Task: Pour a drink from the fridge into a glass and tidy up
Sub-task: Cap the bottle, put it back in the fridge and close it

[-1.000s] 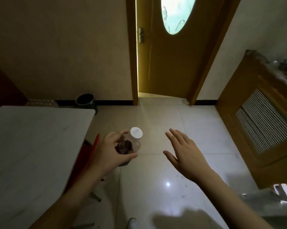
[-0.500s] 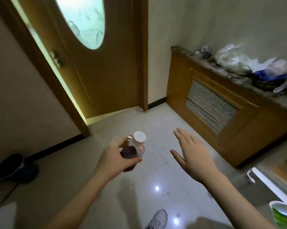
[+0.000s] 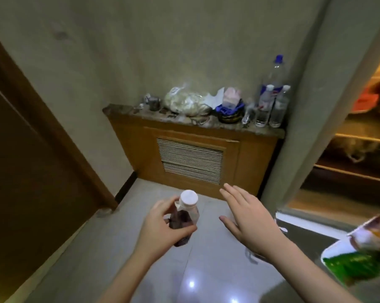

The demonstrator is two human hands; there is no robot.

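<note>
My left hand (image 3: 162, 228) grips a small clear bottle (image 3: 185, 216) with a white cap and dark drink inside, held upright above the tiled floor. My right hand (image 3: 248, 217) hovers beside it to the right, palm down, fingers spread, holding nothing. At the far right the open fridge (image 3: 346, 149) shows lit shelves, with its grey side wall (image 3: 304, 119) facing me. No glass for the drink is clearly identifiable.
A wooden radiator cabinet (image 3: 191, 158) stands against the wall, its top crowded with bags, bowls and clear water bottles (image 3: 272, 101). A brown door (image 3: 31, 162) fills the left. Packaged items in the fridge door rack (image 3: 359, 256) sit at lower right.
The view has swung right: the table and bin left the frame, the door moved to the left, the cabinet centred and the open fridge appeared. Both hands keep their pose.
</note>
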